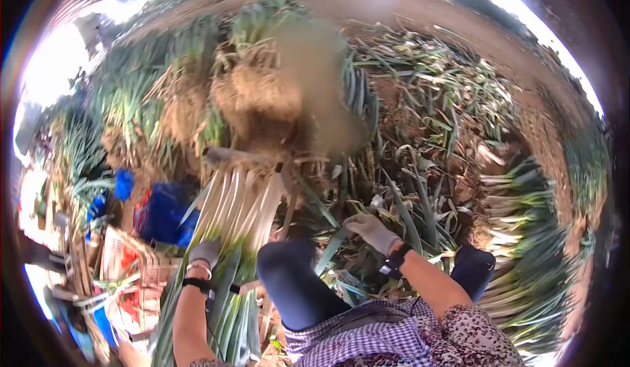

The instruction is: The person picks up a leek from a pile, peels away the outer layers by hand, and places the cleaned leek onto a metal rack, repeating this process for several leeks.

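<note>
Your gloved left hand (206, 251) clasps the leeks (241, 203), laid side by side, white ends outward, beside your knee (293, 285) for alignment; your right hand (372, 231) touches loose leaves (357, 282), grip indiscernible.

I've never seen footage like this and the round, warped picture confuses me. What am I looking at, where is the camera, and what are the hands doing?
There is no machine here: a person works with two gloved hands. The one picture comes from a camera worn on their head, looking down; its wide lens bends the edges. The left hand rests on a bundle of long white-stalked leeks lying before the knees. The right hand reaches into loose green leaves; whether either hand grips is unclear. More piled leeks lie to the right and a blue bag to the left.
</note>
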Motion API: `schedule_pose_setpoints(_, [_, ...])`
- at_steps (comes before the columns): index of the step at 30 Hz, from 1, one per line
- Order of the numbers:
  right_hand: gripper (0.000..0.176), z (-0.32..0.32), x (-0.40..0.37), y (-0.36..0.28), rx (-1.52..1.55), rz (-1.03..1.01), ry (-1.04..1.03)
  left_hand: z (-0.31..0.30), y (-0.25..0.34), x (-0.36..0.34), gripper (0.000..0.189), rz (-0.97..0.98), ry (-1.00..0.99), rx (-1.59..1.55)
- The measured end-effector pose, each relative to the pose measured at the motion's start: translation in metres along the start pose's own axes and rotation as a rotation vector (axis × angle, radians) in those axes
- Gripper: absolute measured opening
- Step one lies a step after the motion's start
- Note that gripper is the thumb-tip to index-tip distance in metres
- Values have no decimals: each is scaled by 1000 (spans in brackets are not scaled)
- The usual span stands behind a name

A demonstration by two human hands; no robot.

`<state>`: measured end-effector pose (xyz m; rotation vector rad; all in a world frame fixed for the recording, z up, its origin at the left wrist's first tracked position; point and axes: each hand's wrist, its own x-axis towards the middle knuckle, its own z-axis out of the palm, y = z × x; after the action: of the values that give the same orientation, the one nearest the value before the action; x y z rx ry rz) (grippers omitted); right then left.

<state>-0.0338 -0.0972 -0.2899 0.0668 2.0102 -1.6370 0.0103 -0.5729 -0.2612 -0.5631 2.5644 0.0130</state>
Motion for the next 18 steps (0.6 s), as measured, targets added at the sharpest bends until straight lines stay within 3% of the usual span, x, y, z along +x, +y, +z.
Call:
schedule_pose_setpoints(2, [30, -10, 23, 24, 72, 84, 53, -14, 7, -6, 60, -32, 80, -54])
schedule_pose_setpoints(4, [31, -16, 48, 52, 233, 197, 164, -57, 48, -44, 45, 75, 396, -100])
schedule_pose_setpoints(5, [31, -27, 64, 74, 184, 118, 216, -75, 69, -57, 43, 217, 498, -255])
schedule_pose_setpoints(7, [33, -51, 93, 92, 150, 219, 274, -103, 127, -84, 43, 488, 580, -666])
schedule_pose_setpoints(8, [34, -63, 110, 100, 131, 268, 300, -104, 161, -91, 39, 524, 534, -876])
schedule_pose_setpoints(9, [37, -73, 130, 110, -117, 195, 360, -104, 196, -97, 36, 555, 485, -1084])
schedule_pose_setpoints(10, [34, -79, 161, 128, -22, 160, 399, -103, 230, -100, 37, 579, 419, -1122])
schedule_pose_setpoints(11, [31, -83, 196, 151, 74, 130, 437, -102, 257, -98, 37, 737, 387, -1080])
schedule_pose_setpoints(12, [27, -86, 220, 166, 167, 102, 475, -101, 283, -98, 38, 784, 145, -1273])
schedule_pose_setpoints(14, [27, -97, 255, 151, 100, 66, 475, -84, 312, -78, 41, 906, 109, -1099])
schedule_pose_setpoints(16, [28, -104, 300, 174, 155, 35, 517, -86, 319, -75, 44, 838, -48, -1065])
schedule_pose_setpoints(18, [34, -116, 296, 140, 400, 163, 396, -90, 317, -66, 44, 689, -191, -1116])
